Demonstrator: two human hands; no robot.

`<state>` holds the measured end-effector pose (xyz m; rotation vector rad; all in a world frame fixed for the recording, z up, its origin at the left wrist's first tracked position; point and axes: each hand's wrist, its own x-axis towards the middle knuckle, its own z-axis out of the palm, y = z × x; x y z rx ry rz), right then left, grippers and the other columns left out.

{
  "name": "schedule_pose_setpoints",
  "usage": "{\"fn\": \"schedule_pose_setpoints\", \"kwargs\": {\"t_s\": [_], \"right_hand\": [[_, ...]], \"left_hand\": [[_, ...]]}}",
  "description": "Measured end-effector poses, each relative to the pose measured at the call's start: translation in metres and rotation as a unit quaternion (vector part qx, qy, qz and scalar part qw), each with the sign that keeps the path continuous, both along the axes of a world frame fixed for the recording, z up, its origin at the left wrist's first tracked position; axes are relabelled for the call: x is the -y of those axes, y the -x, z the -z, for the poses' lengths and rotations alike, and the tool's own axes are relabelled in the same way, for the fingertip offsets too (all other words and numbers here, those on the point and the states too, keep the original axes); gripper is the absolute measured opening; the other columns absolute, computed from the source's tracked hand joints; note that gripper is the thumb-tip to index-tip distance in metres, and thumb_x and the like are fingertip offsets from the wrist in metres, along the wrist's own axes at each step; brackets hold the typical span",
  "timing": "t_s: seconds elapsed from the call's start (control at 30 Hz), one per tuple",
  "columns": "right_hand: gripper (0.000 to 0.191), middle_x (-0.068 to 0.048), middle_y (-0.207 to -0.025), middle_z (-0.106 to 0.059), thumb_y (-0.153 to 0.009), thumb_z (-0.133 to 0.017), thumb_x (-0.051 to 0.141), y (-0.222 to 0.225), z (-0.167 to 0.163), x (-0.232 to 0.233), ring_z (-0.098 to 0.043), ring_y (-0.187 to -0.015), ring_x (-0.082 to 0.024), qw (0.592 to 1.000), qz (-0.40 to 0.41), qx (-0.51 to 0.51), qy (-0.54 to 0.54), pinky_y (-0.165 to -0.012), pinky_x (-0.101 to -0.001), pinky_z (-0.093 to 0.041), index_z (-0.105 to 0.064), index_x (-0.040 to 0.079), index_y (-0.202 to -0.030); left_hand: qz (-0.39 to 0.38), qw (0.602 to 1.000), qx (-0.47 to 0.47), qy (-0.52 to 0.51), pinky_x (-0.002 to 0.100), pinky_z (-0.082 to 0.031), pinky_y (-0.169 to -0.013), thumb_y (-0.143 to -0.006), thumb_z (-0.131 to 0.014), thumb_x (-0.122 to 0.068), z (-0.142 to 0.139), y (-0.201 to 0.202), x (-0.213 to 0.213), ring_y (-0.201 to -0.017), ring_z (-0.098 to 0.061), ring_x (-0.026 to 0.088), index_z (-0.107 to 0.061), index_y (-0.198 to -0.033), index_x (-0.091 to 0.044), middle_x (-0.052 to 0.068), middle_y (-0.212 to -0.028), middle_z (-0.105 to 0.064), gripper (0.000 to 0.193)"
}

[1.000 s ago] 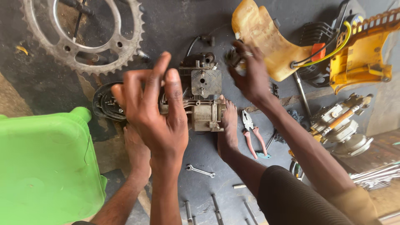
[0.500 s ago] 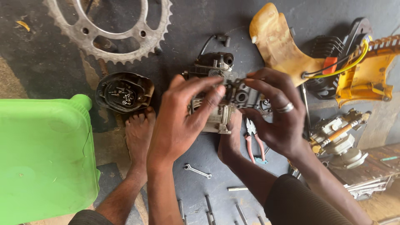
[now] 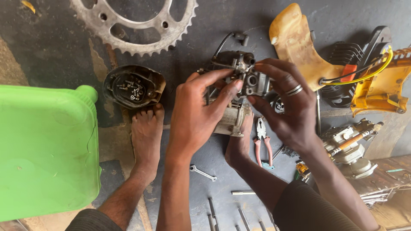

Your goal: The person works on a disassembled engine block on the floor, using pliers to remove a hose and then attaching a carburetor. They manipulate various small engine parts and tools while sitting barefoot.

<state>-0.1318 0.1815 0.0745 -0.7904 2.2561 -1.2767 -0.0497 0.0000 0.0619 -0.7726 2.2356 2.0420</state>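
Hands, left and right, hold one carburetor.

Grimy cast-metal carburettor, dull grey and oil-stained, sits against a rough, dark concrete floor. A bare steel sprocket shows a worn matt sheen; the green jerrycan is smooth glossy plastic. Pliers carry faded pink rubbery grips, and the yellow housing looks scuffed plastic.

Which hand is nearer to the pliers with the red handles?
Right. The right hand is just above and right of the pliers, almost over them. The left hand is farther, across the engine part that both hands hold.
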Motion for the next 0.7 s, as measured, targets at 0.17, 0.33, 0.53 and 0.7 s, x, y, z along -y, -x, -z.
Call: {"fn": "schedule_pose_setpoints", "kwargs": {"t_s": [0.17,0.33,0.53,0.7], "right_hand": [[0.048,-0.012,-0.146,-0.056,-0.095,-0.078,-0.003,0.0005,-0.0042,0.0013,-0.06,-0.131,-0.017,0.998,0.003,0.058,0.009,-0.113,-0.0322,-0.058,-0.06,-0.002,-0.139],[0.05,-0.012,-0.148,-0.053,-0.095,-0.079,-0.005,-0.003,-0.0044,0.0027,-0.059,-0.131,-0.017,0.999,0.008,0.031,-0.004,-0.109,-0.0304,-0.058,-0.06,-0.001,-0.14],[0.051,-0.011,-0.145,-0.053,-0.091,-0.08,-0.007,-0.0066,-0.0067,0.0018,-0.06,-0.136,-0.018,0.999,0.006,0.041,-0.013,-0.114,-0.0333,-0.059,-0.06,0.0,-0.137],[0.052,-0.011,-0.144,-0.053,-0.089,-0.081,-0.007,-0.0058,-0.0065,0.0014,-0.058,-0.135,-0.02,0.999,-0.012,0.025,-0.017,-0.116,-0.0357,-0.053,-0.06,-0.001,-0.136]], "left_hand": [[-0.006,1.0,0.005,-0.013,0.036,-0.056,-0.083,-0.093,-0.074,-0.03,-0.0012,-0.0005,0.0004,-0.092,-0.073,0.018,-0.077,-0.114,-0.004,0.012,-0.098,-0.079,0.034],[0.005,1.0,-0.021,0.023,0.039,-0.053,-0.085,-0.096,-0.072,-0.029,-0.0001,-0.0038,0.0016,-0.095,-0.07,0.022,-0.077,-0.113,-0.003,0.012,-0.102,-0.079,0.031],[0.024,0.999,-0.024,0.029,0.039,-0.05,-0.087,-0.095,-0.072,-0.027,0.0029,-0.0071,0.0048,-0.089,-0.065,0.022,-0.077,-0.113,-0.005,0.009,-0.099,-0.08,0.03],[0.039,0.999,-0.005,0.028,0.04,-0.049,-0.087,-0.093,-0.074,-0.027,0.0056,-0.0087,0.0069,-0.086,-0.064,0.022,-0.077,-0.115,-0.006,0.008,-0.092,-0.08,0.031]]}}
